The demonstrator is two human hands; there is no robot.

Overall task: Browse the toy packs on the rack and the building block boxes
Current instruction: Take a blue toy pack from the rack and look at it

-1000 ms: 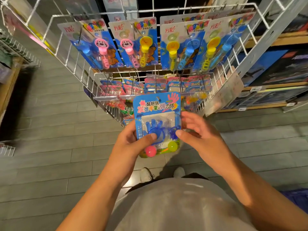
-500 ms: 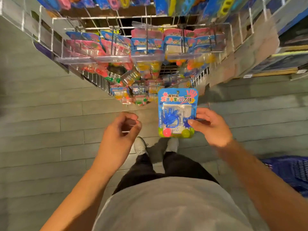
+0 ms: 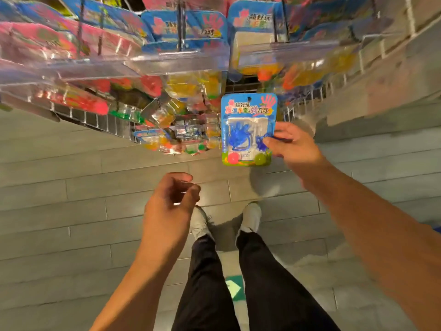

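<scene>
Floor: grey plank floor fills the lower frame under my 2 white shoes.
Left hand: my left hand, centre frame, loosely curled, grasping nothing.
Right hand: my right hand pinches the toy pack by its right edge, centre right.
Rack: wire rack of hanging packs across the top.
Risk: I judge the 1-edge pinch weak; snagging a hook could twist the pack free.

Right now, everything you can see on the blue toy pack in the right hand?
The blue toy pack is a flat card with rounded corners, printed characters on top and a hang hole. A clear blister holds a blue hand-shaped toy; a pink ball and a green ball sit along the bottom. It is held upright, facing the camera, below the rack. Only the right hand pinches its right edge.
</scene>
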